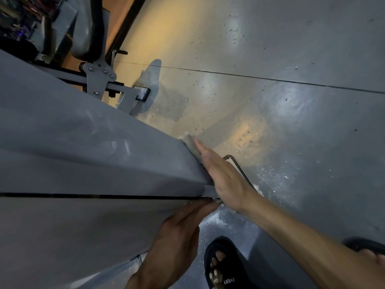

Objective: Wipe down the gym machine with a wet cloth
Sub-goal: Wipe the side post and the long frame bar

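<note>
The gym machine's broad grey panel (83, 155) fills the left half of the head view, split by a thin dark seam. A grey cloth (192, 148) lies against the panel's right edge. My right hand (225, 176) presses flat on the cloth with straight fingers, the arm reaching in from the lower right. Lower down, my left hand (181, 228) rests on the panel's edge near the seam, fingers extended along it, holding nothing that I can see.
Grey concrete floor (291, 101) spreads to the right, wet and speckled near the machine. A metal bracket and frame bars (100, 80) stand at upper left. My sandalled feet (223, 265) are at the bottom. A thin metal bar (237, 165) runs beneath my right hand.
</note>
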Action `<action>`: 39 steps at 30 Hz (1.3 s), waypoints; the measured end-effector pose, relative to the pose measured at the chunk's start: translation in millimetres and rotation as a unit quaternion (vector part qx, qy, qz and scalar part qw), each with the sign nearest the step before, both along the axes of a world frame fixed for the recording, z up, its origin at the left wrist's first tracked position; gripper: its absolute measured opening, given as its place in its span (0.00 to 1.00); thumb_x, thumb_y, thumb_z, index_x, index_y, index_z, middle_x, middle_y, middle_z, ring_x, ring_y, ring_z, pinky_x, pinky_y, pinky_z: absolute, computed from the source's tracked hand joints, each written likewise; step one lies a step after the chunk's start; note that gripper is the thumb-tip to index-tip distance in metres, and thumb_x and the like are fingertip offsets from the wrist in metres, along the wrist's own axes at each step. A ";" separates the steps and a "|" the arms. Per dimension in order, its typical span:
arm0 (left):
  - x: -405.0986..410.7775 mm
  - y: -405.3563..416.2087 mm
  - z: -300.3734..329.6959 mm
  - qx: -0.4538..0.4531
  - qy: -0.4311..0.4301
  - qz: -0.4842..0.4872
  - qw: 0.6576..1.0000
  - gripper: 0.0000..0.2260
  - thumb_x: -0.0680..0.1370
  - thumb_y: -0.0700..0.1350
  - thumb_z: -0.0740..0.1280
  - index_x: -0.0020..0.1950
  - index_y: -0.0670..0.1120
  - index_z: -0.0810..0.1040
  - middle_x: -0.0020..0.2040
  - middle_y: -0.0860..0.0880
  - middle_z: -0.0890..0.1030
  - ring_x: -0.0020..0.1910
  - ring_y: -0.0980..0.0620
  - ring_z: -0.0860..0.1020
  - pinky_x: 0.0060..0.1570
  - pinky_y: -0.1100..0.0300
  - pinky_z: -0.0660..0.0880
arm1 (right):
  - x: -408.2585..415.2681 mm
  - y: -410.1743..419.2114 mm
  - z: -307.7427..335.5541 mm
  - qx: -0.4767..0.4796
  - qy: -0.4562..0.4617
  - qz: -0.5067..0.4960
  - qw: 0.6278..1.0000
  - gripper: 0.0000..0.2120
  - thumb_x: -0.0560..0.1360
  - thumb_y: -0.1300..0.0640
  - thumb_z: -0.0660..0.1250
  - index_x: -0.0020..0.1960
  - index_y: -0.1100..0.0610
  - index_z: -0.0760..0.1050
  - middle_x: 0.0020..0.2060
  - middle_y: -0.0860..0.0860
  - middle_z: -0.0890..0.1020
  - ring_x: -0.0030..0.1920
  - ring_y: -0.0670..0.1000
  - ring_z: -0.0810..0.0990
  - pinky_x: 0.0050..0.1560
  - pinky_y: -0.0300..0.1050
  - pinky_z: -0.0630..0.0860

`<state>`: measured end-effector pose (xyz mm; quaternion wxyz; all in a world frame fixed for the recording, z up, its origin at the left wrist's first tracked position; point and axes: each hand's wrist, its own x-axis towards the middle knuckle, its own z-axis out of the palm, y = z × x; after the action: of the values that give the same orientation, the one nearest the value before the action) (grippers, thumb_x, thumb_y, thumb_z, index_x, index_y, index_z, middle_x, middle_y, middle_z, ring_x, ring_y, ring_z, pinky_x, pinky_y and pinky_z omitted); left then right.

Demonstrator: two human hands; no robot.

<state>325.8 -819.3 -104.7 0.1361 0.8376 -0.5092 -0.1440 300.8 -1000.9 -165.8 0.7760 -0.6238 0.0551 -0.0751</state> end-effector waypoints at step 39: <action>-6.2 3.8 19.0 -0.026 -0.044 0.037 0.998 0.22 0.79 0.38 0.60 0.72 0.49 0.77 0.69 0.53 0.78 0.69 0.61 0.75 0.69 0.67 0.69 | -40.1 22.2 33.9 0.005 0.092 -0.039 0.995 0.33 0.79 0.32 0.43 0.82 0.42 0.54 0.79 0.29 0.54 0.75 0.26 0.50 0.78 0.35 0.50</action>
<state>319.5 -815.5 -85.7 0.1407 0.8575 -0.4869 -0.0887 260.6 -978.7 -131.9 0.7675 -0.6214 0.1504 -0.0473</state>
